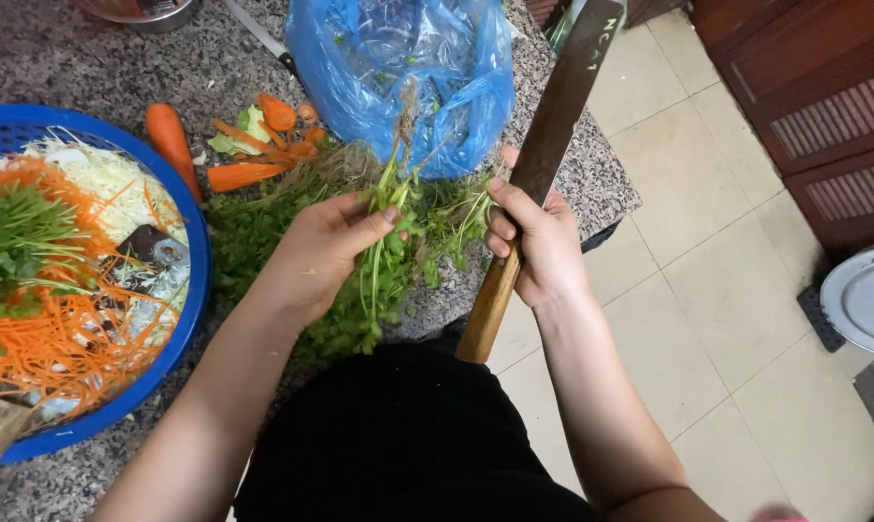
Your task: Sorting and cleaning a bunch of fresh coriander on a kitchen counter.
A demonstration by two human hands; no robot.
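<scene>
My left hand (323,253) grips a bunch of green coriander (386,261) by its stems, roots pointing up toward a blue plastic bag (403,77). My right hand (533,246) is closed around the wooden handle of a large cleaver (562,106), blade pointing up and away, while its fingertips also touch the herb leaves. More coriander lies on the speckled granite counter (89,58) under my left hand.
A blue basket (197,271) at left holds shredded carrot, cabbage, herbs and a grater. Whole carrots (169,140) and carrot peelings (268,135) lie behind it. The counter edge drops to a tiled floor (727,290) at right, with a wooden cabinet and a round white lid.
</scene>
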